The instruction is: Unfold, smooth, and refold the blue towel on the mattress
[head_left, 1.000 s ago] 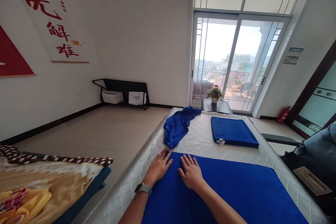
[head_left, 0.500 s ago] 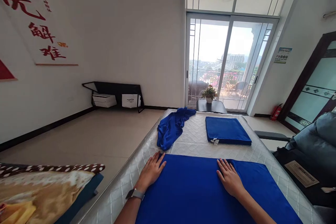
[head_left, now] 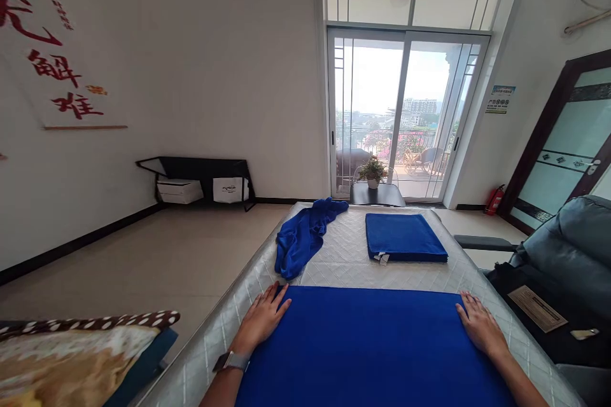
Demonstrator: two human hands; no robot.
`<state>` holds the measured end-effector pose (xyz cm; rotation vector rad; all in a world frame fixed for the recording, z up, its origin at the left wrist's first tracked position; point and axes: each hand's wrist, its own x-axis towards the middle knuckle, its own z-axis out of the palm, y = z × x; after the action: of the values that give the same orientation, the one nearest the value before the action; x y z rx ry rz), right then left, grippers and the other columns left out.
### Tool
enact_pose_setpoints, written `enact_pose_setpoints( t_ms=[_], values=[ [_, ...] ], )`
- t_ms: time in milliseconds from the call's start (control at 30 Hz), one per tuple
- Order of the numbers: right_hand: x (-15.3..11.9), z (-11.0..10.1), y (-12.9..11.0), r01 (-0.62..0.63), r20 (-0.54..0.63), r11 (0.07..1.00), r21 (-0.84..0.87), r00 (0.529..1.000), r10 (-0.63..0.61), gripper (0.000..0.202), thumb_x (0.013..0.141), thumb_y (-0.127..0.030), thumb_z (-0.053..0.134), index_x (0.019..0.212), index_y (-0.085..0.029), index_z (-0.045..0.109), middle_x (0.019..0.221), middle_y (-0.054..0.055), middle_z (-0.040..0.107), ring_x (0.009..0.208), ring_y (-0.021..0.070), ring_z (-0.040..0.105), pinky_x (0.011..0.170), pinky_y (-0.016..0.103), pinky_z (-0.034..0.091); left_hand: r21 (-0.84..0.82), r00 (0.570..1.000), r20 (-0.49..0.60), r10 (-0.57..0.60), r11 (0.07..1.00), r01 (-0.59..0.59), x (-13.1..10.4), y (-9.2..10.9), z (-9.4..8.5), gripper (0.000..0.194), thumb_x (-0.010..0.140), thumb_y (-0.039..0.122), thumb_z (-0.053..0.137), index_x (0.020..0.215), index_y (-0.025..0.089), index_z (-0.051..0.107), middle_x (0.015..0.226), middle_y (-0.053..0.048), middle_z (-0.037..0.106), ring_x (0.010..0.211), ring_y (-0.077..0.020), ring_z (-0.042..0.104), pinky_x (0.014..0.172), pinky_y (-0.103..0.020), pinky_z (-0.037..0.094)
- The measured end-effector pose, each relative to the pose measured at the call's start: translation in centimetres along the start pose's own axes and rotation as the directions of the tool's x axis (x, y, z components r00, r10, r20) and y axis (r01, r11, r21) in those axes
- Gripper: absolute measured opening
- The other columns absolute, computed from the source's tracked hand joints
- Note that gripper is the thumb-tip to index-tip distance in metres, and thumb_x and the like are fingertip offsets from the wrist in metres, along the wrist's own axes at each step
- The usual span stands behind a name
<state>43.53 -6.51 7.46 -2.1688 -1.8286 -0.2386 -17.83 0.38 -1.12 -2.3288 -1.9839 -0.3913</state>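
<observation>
A blue cloth [head_left: 372, 350] lies spread flat and smooth on the table, its lower part cut off by the bottom of the view. My left hand [head_left: 262, 317] rests flat on its far left corner, fingers stretched out, a watch [head_left: 231, 362] on the wrist. At the far right corner lies my right hand [head_left: 482, 324], also flat with fingers extended. Beyond the spread cloth, a crumpled blue cloth [head_left: 303, 238] sits at the left and a neat stack of folded blue cloths [head_left: 405, 237] with a white tag at the right.
The table's quilted silvery cover [head_left: 334, 267] shows around the cloths. A dark armchair [head_left: 568, 254] stands close on the right. A patterned textile [head_left: 86, 362] is at the lower left. Behind the table are a chair with a potted plant [head_left: 373, 173] and a glass sliding door [head_left: 367, 95].
My right hand has moved right across the cloth to its far right corner, and the fold there is now flattened. My left hand stays at the left corner. The view has shifted slightly.
</observation>
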Motion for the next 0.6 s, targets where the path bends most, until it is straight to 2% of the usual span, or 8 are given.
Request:
enact_pose_setpoints(
  t_ms=[167, 233, 300, 367, 433, 533, 600],
  values=[
    [0.1, -0.4, -2.0, 0.005, -0.023, 1.000, -0.019, 1.000, -0.005, 0.032, 0.097, -0.042, 0.058, 0.123, -0.025, 0.060, 0.129, 0.007, 0.060, 0.107, 0.0202, 0.061, 0.090, 0.041, 0.054, 0.006, 0.999, -0.007, -0.044, 0.999, 0.044, 0.1, 0.3, -0.2, 0.058, 0.099, 0.051, 0.033, 0.150, 0.025, 0.042, 0.154, -0.009, 0.046, 0.144, -0.0287, 0.037, 0.118, -0.051, 0.029],
    [0.4, -0.3, -3.7, 0.028, -0.022, 0.999, -0.029, 0.999, -0.029, 0.032, 0.096, -0.041, 0.059, 0.124, -0.024, 0.060, 0.129, 0.007, 0.060, 0.106, 0.0204, 0.061, 0.089, 0.042, 0.055, 0.009, 0.999, -0.022, -0.049, 0.999, 0.049, 0.0, 0.9, -0.7, 0.057, 0.099, 0.050, 0.033, 0.149, 0.024, 0.045, 0.153, -0.010, 0.047, 0.144, -0.0285, 0.038, 0.118, -0.050, 0.028],
    [0.7, 0.2, -6.4, 0.056, -0.020, 0.998, -0.039, 0.998, -0.057, 0.033, 0.095, -0.039, 0.061, 0.124, -0.023, 0.060, 0.130, 0.008, 0.060, 0.109, 0.0224, 0.061, 0.091, 0.045, 0.054, 0.004, 0.997, -0.053, -0.063, 0.998, 0.063, 0.1, 1.5, -1.3, 0.056, 0.100, 0.049, 0.033, 0.146, 0.021, 0.049, 0.151, -0.012, 0.050, 0.143, -0.0293, 0.040, 0.119, -0.049, 0.028],
    [0.6, 0.8, -10.4, 0.110, -0.006, 0.993, -0.041, 0.994, -0.110, 0.032, 0.096, -0.034, 0.056, 0.125, -0.023, 0.062, 0.135, 0.011, 0.059, 0.120, 0.0272, 0.057, 0.100, 0.048, 0.048, -0.007, 0.992, -0.094, -0.082, 0.997, 0.082, 0.1, 2.2, -2.1, 0.056, 0.100, 0.049, 0.033, 0.142, 0.018, 0.053, 0.148, -0.014, 0.053, 0.140, -0.0305, 0.044, 0.118, -0.049, 0.030],
    [0.0, 1.5, -15.6, 0.227, 0.045, 0.974, -0.009, 0.973, -0.227, 0.040, 0.097, -0.029, 0.044, 0.131, -0.018, 0.062, 0.142, 0.014, 0.056, 0.135, 0.0302, 0.046, 0.114, 0.048, 0.035, -0.021, 0.987, -0.129, -0.092, 0.996, 0.090, 0.2, 2.9, -2.8, 0.054, 0.100, 0.047, 0.033, 0.138, 0.016, 0.057, 0.144, -0.015, 0.056, 0.136, -0.0309, 0.048, 0.116, -0.048, 0.033],
    [-2.0, 2.4, -24.0, 0.432, 0.150, 0.880, 0.195, 0.874, -0.462, 0.052, 0.098, -0.035, 0.033, 0.144, -0.020, 0.052, 0.151, 0.008, 0.049, 0.143, 0.0256, 0.038, 0.120, 0.044, 0.027, -0.058, 0.987, -0.138, -0.081, 0.996, 0.073, 0.2, 3.7, -3.4, 0.050, 0.101, 0.044, 0.033, 0.134, 0.019, 0.060, 0.141, -0.012, 0.058, 0.132, -0.0284, 0.051, 0.115, -0.046, 0.036],
    [-3.3, 3.1, -28.7, 0.493, 0.180, 0.808, 0.321, 0.806, -0.564, 0.055, 0.099, -0.042, 0.032, 0.147, -0.021, 0.047, 0.154, 0.006, 0.044, 0.145, 0.0250, 0.035, 0.121, 0.044, 0.024, -0.096, 0.992, -0.115, -0.053, 0.995, 0.042, 0.1, 4.0, -3.5, 0.048, 0.101, 0.045, 0.034, 0.134, 0.023, 0.060, 0.142, -0.008, 0.058, 0.134, -0.0265, 0.050, 0.115, -0.044, 0.037]
  ],
)
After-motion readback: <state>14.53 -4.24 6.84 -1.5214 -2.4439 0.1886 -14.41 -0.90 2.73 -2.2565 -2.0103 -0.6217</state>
